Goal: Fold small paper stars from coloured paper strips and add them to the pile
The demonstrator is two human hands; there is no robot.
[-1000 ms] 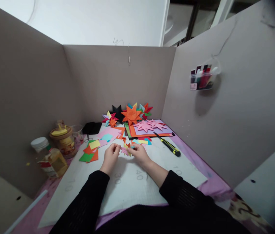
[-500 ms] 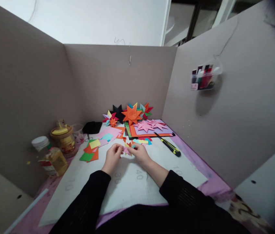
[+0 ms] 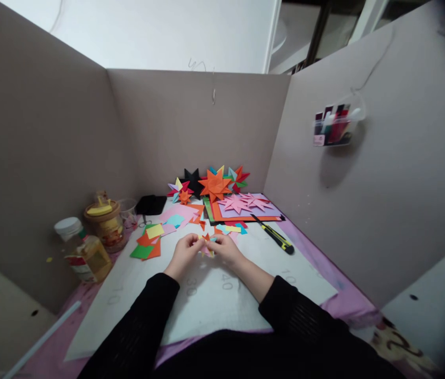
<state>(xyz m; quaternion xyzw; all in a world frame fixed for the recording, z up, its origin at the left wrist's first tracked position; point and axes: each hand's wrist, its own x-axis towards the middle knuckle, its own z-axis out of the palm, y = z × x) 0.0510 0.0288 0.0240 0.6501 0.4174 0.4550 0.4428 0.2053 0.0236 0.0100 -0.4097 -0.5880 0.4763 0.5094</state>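
Note:
Between my fingers is a small multicoloured folded paper star (image 3: 207, 248), with pink, yellow, orange and light blue parts showing. My left hand (image 3: 186, 255) pinches its left side, and my right hand (image 3: 227, 251) grips the right side. Both thumbs meet near its middle, so much of it is hidden. It is held just above the white board (image 3: 206, 310). Small paper pieces (image 3: 233, 229) in yellow, blue and pink lie just beyond my hands. To the left are loose paper squares (image 3: 142, 252) in green, orange and yellow.
Folded stars (image 3: 215, 185) lean at the back wall, and pink stars (image 3: 235, 204) lie on stacked coloured paper (image 3: 224, 213). A yellow-black cutter (image 3: 275, 237) lies right. A capped bottle (image 3: 86, 252), a brown tub (image 3: 106, 226) and a clear cup (image 3: 128, 213) stand left. Grey panels enclose three sides.
My left hand has come slightly closer to my right, and the fingers have shifted on the paper star. The whole view has moved a little.

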